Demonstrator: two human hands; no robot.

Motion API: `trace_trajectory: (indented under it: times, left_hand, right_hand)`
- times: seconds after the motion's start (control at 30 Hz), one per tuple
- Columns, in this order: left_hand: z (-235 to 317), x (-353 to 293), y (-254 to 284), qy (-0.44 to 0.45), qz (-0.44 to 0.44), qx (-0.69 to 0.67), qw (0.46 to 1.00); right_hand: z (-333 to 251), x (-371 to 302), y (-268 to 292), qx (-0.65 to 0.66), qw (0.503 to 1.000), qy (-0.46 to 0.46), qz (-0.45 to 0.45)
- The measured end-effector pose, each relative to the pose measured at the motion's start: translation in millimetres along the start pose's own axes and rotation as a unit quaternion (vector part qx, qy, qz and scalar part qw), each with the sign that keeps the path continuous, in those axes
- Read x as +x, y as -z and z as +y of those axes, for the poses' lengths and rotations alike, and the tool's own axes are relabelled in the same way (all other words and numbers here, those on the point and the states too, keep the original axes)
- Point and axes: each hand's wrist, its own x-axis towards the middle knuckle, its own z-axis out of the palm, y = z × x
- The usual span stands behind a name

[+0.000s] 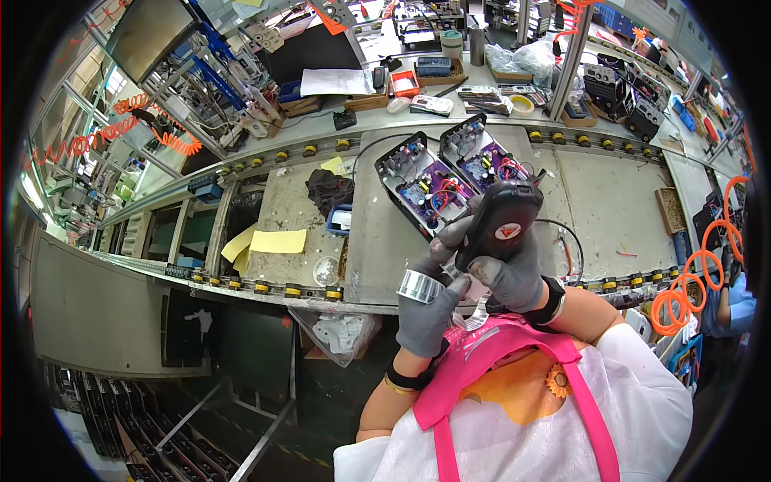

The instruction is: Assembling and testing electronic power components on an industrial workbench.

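Note:
Both my hands wear grey gloves and meet close together at the table's front edge. My left hand (430, 309) is closed, with a strip of silver labels (421, 286) curled over its fingers. A loose end of the strip hangs between my hands. My right hand (518, 277) is closed around the lower part of a black rounded handheld device (507, 217) with a round red and white sticker. Some fingertips are hidden behind the device. Just beyond it lie two open black housings, the left housing (422, 189) and the right housing (486, 157), with purple circuit boards and wires inside.
Yellow paper sheets (278, 241), a dark cloth (329, 190) and a small blue bin (340, 219) lie to the left. A roller rail (309, 150) runs along the back. Orange coiled hose (679, 301) hangs at right. A plastic bag (337, 333) hangs below the front edge.

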Motion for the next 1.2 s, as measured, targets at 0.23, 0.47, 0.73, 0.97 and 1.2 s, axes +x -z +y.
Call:
trace_trajectory:
  times: [0.23, 0.47, 0.73, 0.97, 1.2]
  left_hand:
    - [3, 0, -2, 0.029, -0.01, 0.061, 0.998]
    - [0, 3, -9, 0.011, -0.02, 0.073, 0.997]
    - [0, 0, -11, 0.045, -0.056, 0.092, 0.993]
    - [-3, 2, -11, 0.062, -0.057, 0.119, 0.989]
    - [-10, 11, -1, 0.016, -0.028, 0.032, 0.999]
  right_hand:
    - [3, -6, 9, 0.012, 0.999, 0.0, -0.04]
    - [3, -7, 12, 0.014, 0.999, 0.024, -0.026]
    - [1, -9, 21, -0.05, 0.998, 0.007, -0.037]
    - [-7, -7, 24, -0.064, 0.998, 0.001, -0.014]
    - [-11, -3, 27, -0.032, 0.992, 0.083, 0.09]
